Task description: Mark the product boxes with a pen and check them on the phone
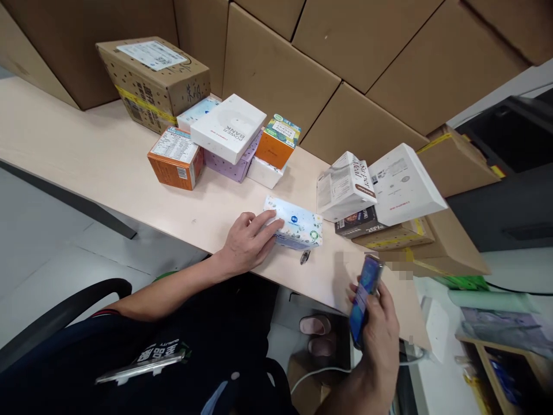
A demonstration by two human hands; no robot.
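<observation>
My left hand (254, 237) is on a light blue tissue pack (298, 222), its fingers wrapped over the near left end and the thumb side low against the front. The pack lies flat on the wooden desk. My right hand (378, 314) grips a smartphone (365, 297), tilted upright beyond the desk's front edge, its lit bluish screen facing left. Just in front of the tissue pack lies a small dark and silver object (305, 257), too small to name.
Behind stand a white power bank box (228, 127), an orange box (175, 164), a purple box (227, 167) and a taped carton (155, 83). To the right, white boxes (345, 187) rest on cartons. Large cardboard boxes (276, 75) wall the back. Slippers (315, 325) lie below the desk.
</observation>
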